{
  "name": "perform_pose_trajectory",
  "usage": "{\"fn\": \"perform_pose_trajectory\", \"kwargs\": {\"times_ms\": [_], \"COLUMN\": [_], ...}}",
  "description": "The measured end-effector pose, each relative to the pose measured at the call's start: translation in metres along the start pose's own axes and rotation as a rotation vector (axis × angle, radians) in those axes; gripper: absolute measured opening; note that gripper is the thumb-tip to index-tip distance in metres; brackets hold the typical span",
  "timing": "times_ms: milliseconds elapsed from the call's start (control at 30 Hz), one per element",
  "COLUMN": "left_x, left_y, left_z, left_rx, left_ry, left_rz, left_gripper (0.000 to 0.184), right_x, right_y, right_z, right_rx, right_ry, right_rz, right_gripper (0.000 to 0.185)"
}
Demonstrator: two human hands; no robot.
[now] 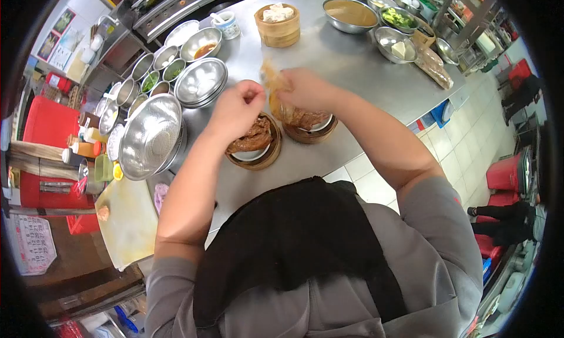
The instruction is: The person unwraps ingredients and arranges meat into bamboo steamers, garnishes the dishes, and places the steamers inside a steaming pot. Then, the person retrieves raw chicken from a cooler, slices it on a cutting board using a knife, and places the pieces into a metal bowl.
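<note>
My right hand [305, 90] grips a crumpled, see-through plastic bag [272, 82] stained orange-brown. The bag hangs over the right bamboo steamer [324, 134], which holds brown sauced meat [306, 119] on a white plate. My left hand [239, 107] is closed in a pinch above the left bamboo steamer [270, 157]; what its fingers hold, if anything, is hidden. In that steamer, more brown meat [254, 139] lies on a small white plate [249, 155]. Both steamers sit side by side on the steel table [346, 67], near its front edge.
Stacked steel bowls [201, 81] and a large colander [151, 135] stand left. At the back are a bamboo steamer with white pieces [278, 33] and a steel bowl of brown liquid [351, 16]. A cutting board [126, 220] is at the lower left.
</note>
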State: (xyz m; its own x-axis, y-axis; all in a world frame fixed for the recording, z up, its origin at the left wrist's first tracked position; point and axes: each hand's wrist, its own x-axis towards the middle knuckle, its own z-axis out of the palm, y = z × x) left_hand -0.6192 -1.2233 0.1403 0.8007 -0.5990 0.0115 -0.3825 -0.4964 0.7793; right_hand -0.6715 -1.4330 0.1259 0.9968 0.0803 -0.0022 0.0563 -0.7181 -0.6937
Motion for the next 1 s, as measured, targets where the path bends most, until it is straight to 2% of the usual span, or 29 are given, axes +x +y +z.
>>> {"fn": "perform_pose_trajectory", "kwargs": {"times_ms": [67, 167, 233, 333, 433, 533, 633, 667, 767, 800, 900, 933, 967, 1000], "left_x": [-0.024, -0.066, -0.099, -0.162, -0.198, -0.198, -0.197, -0.197, -0.204, -0.206, -0.215, -0.217, -0.220, -0.220], "left_y": [-0.003, -0.028, -0.061, -0.109, -0.152, -0.133, -0.131, -0.127, -0.170, -0.182, -0.193, -0.187, -0.179, -0.173], "left_z": [-0.027, -0.079, -0.129, -0.173, -0.178, -0.169, -0.175, -0.176, -0.174, -0.173, -0.188, -0.196, -0.204, -0.211], "left_rx": [0.018, 0.064, 0.192, 0.352, 0.450, 0.615, 0.539, 0.471, 0.266, 0.119, -0.355, -0.386, -0.351, -0.317], "left_ry": [0.149, 0.478, 0.752, 0.894, 0.649, 0.546, 0.486, 0.469, 0.746, 0.798, 0.929, 0.933, 0.909, 0.882], "left_rz": [0.074, 0.095, -0.083, -0.281, -0.239, -0.501, -0.602, -0.577, -0.267, -0.230, -0.160, -0.064, -0.080, -0.093], "left_gripper": [0.020, 0.027, 0.045, 0.073, 0.097, 0.088, 0.072, 0.053, 0.043, 0.028, 0.029, 0.027, 0.027, 0.027], "right_x": [0.006, -0.023, 0.001, 0.004, 0.026, 0.055, 0.079, 0.087, 0.098, 0.103, 0.121, 0.125, 0.128, 0.136], "right_y": [0.017, -0.044, 0.004, -0.022, -0.048, -0.074, -0.099, -0.102, -0.121, -0.123, -0.137, -0.149, -0.157, -0.158], "right_z": [0.008, -0.016, -0.006, -0.007, -0.006, 0.011, 0.029, 0.034, 0.050, 0.059, 0.089, 0.101, 0.110, 0.112], "right_rx": [0.313, 0.298, 0.392, 0.543, 0.582, 0.669, 0.666, 0.604, 0.462, 0.450, 0.459, 0.496, 0.533, 0.390], "right_ry": [0.104, 0.351, 0.350, 0.362, 0.314, 0.290, 0.262, 0.243, 0.100, 0.066, -0.046, -0.096, -0.148, -0.184], "right_rz": [-0.011, 0.275, 0.161, 0.113, 0.129, 0.148, 0.139, 0.165, 0.172, 0.154, 0.095, 0.075, 0.058, -0.006], "right_gripper": [0.043, 0.040, 0.045, 0.043, 0.038, 0.031, 0.020, 0.022, 0.033, 0.033, 0.034, 0.035, 0.036, 0.040]}}
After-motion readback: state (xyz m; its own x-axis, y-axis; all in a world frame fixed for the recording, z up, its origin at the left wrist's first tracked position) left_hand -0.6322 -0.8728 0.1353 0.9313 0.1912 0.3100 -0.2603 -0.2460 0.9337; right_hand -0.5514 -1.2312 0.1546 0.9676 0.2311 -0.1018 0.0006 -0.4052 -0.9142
